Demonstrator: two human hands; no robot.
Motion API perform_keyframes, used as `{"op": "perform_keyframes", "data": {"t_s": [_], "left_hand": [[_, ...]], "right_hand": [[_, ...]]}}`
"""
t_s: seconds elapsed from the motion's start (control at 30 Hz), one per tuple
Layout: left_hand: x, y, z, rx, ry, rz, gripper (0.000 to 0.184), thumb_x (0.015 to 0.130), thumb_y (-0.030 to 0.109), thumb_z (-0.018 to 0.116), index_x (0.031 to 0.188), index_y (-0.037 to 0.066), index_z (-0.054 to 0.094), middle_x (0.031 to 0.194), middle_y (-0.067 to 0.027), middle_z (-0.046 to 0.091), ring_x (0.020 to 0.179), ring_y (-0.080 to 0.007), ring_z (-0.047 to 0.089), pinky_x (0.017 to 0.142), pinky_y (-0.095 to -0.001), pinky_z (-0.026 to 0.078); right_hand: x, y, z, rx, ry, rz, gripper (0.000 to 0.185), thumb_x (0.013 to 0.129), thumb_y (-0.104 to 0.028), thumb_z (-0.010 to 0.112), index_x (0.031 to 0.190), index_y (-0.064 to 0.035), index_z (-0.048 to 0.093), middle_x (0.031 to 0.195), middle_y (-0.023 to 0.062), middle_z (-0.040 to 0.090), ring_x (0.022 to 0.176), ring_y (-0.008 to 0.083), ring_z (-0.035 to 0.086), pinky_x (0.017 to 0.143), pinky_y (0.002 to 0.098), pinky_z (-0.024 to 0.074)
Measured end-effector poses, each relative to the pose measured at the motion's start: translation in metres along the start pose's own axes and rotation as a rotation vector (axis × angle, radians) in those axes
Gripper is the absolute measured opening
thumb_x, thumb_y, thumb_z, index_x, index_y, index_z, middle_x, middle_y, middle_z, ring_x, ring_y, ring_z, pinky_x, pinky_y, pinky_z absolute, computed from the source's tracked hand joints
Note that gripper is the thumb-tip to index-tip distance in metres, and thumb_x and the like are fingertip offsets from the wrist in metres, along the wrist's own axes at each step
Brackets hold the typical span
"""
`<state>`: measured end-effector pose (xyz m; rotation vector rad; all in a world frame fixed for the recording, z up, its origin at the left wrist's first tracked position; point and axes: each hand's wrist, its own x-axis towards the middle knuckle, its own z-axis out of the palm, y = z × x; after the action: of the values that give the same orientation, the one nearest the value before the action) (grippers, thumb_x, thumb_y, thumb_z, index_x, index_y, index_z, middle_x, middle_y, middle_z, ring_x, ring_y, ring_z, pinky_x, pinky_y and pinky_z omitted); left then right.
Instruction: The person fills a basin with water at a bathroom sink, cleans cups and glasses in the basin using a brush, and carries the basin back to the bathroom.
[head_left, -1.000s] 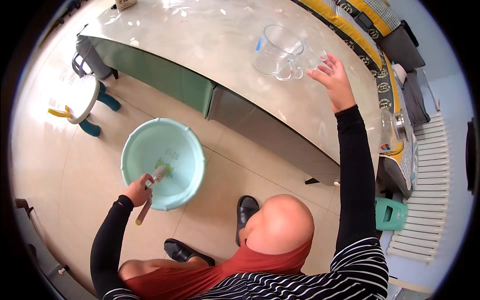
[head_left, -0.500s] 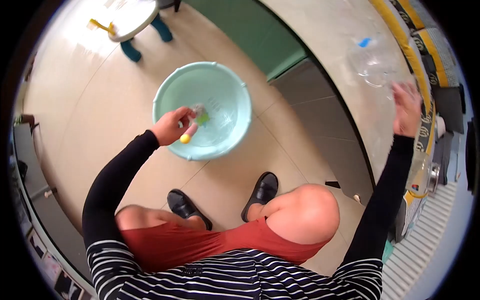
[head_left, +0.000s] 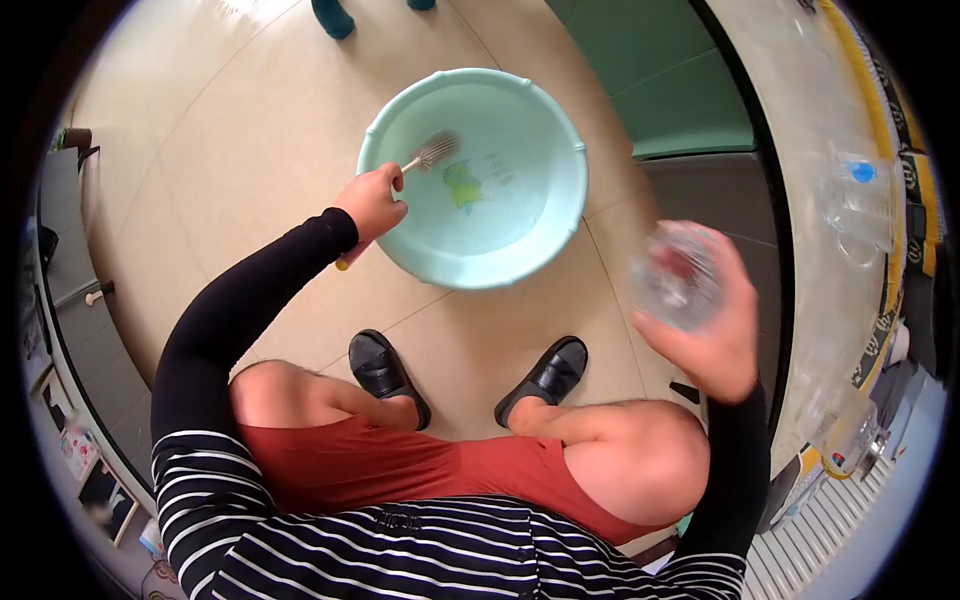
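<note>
Left hand (head_left: 372,205) closed round a brush (head_left: 436,152), right hand (head_left: 722,310) wrapped round a clear glass (head_left: 678,280): both full, I called from my distant post! Biggest first: the pale surface (head_left: 815,310) ran down the right side. Next, the mint-green basin (head_left: 545,200) on the floor (head_left: 250,150), the brush's bristly head hanging over its inside. Up on the surface stood a clear jug (head_left: 858,215), no hand on it, and toward the near end a clear jar (head_left: 845,425). Then the glass, smeared by blur, held in the air between basin and jug! And the slim brush, its yellow end poking out behind the left hand.

How far along? By my judgement, the picking-up was done for both; brush and glass stood well apart, not yet touching, while jug and jar remained unheld. Writing? The jug's blue patch (head_left: 862,172) gave me no word, the jar's label (head_left: 838,459) was too small, and the basin's grey print (head_left: 498,168), beside a green figure (head_left: 462,187), was too faint.
</note>
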<state>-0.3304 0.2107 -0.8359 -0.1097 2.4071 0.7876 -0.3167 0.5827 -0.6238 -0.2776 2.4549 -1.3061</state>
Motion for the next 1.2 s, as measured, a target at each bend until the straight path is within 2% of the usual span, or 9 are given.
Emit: {"op": "perform_keyframes", "data": {"t_s": [0.1, 0.23, 0.43, 0.53, 0.77, 0.87, 0.97, 1.07, 1.2], "left_hand": [[0.002, -0.009, 0.003, -0.035, 0.032, 0.038, 0.037, 0.076, 0.006, 0.057, 0.112, 0.0, 0.051, 0.09, -0.0241, 0.065, 0.09, -0.0418, 0.063, 0.079, -0.0496, 0.05], [-0.001, -0.003, -0.004, 0.036, 0.102, 0.104, 0.042, 0.077, 0.001, 0.052, 0.118, -0.003, 0.049, 0.092, -0.0276, 0.065, 0.094, -0.0448, 0.062, 0.082, -0.0515, 0.05], [0.017, -0.006, 0.005, 0.204, 0.125, 0.075, 0.017, 0.089, 0.007, 0.053, 0.103, -0.003, 0.052, 0.079, -0.025, 0.065, 0.077, -0.0429, 0.065, 0.069, -0.0502, 0.053], [0.022, -0.009, 0.012, 0.215, 0.153, 0.045, 0.015, 0.09, 0.008, 0.051, 0.1, -0.003, 0.054, 0.079, -0.024, 0.066, 0.075, -0.0406, 0.066, 0.067, -0.0483, 0.053], [0.015, 0.001, 0.018, 0.057, 0.21, -0.007, 0.037, 0.082, -0.001, 0.046, 0.117, 0.001, 0.056, 0.088, -0.0258, 0.066, 0.088, -0.0429, 0.065, 0.079, -0.0489, 0.052], [0.017, -0.003, 0.026, 0.063, 0.28, 0.016, 0.043, 0.079, -0.003, 0.046, 0.121, 0.003, 0.056, 0.092, -0.0259, 0.067, 0.092, -0.0428, 0.064, 0.084, -0.0484, 0.051], [0.025, -0.002, 0.031, 0.067, 0.305, -0.061, 0.043, 0.079, -0.003, 0.047, 0.119, 0.003, 0.058, 0.095, -0.0254, 0.067, 0.093, -0.0415, 0.065, 0.085, -0.0472, 0.052], [0.028, 0.0, 0.033, 0.05, 0.314, -0.103, 0.046, 0.079, -0.002, 0.047, 0.122, 0.006, 0.062, 0.097, -0.0246, 0.068, 0.09, -0.0401, 0.066, 0.083, -0.046, 0.053], [0.028, 0.005, 0.031, 0.297, 0.171, 0.065, 0.047, 0.082, -0.002, 0.046, 0.122, 0.011, 0.067, 0.093, -0.0228, 0.069, 0.084, -0.0375, 0.067, 0.079, -0.0444, 0.054]], "right_hand": [[0.059, 0.047, 0.058, -0.016, -0.172, -0.069, 0.061, 0.064, -0.018, 0.077, 0.118, -0.0004, 0.057, 0.094, 0.0151, 0.064, 0.089, 0.0273, 0.065, 0.081, 0.0352, 0.052], [0.128, 0.09, 0.122, -0.366, -0.289, -0.224, 0.053, 0.065, -0.019, 0.071, 0.114, -0.005, 0.058, 0.099, 0.0205, 0.064, 0.09, 0.039, 0.063, 0.082, 0.045, 0.0515], [0.193, 0.144, 0.191, -0.848, -0.383, -0.301, 0.039, 0.068, -0.013, 0.067, 0.105, -0.0103, 0.06, 0.09, 0.0153, 0.064, 0.085, 0.0342, 0.065, 0.081, 0.0442, 0.0474], [0.201, 0.161, 0.214, -0.954, -0.276, -0.395, 0.036, 0.072, -0.012, 0.068, 0.107, -0.0124, 0.061, 0.086, 0.0125, 0.063, 0.084, 0.0293, 0.066, 0.079, 0.0403, 0.0459], [0.202, 0.179, 0.223, -0.91, -0.118, -0.612, 0.062, 0.078, -0.013, 0.065, 0.137, -0.0081, 0.046, 0.096, 0.0118, 0.062, 0.09, 0.0279, 0.066, 0.089, 0.0399, 0.0444], [0.202, 0.193, 0.226, -0.879, -0.073, -0.669, 0.056, 0.08, -0.012, 0.063, 0.133, -0.0057, 0.045, 0.103, 0.0139, 0.062, 0.092, 0.032, 0.066, 0.091, 0.0444, 0.0466], [0.2, 0.17, 0.21, -0.838, -0.385, -0.375, 0.043, 0.082, -0.011, 0.061, 0.123, -0.0048, 0.048, 0.106, 0.0167, 0.062, 0.094, 0.0361, 0.066, 0.09, 0.0475, 0.0493], [0.201, 0.168, 0.211, -0.846, -0.303, -0.255, 0.035, 0.082, -0.009, 0.061, 0.115, -0.0049, 0.048, 0.111, 0.0173, 0.062, 0.092, 0.0375, 0.067, 0.086, 0.047, 0.0517], [0.207, 0.19, 0.207, -0.696, -0.301, -0.181, 0.06, 0.078, -0.011, 0.072, 0.132, -0.011, 0.044, 0.118, 0.0178, 0.059, 0.107, 0.0394, 0.06, 0.09, 0.0479, 0.0505]]}}
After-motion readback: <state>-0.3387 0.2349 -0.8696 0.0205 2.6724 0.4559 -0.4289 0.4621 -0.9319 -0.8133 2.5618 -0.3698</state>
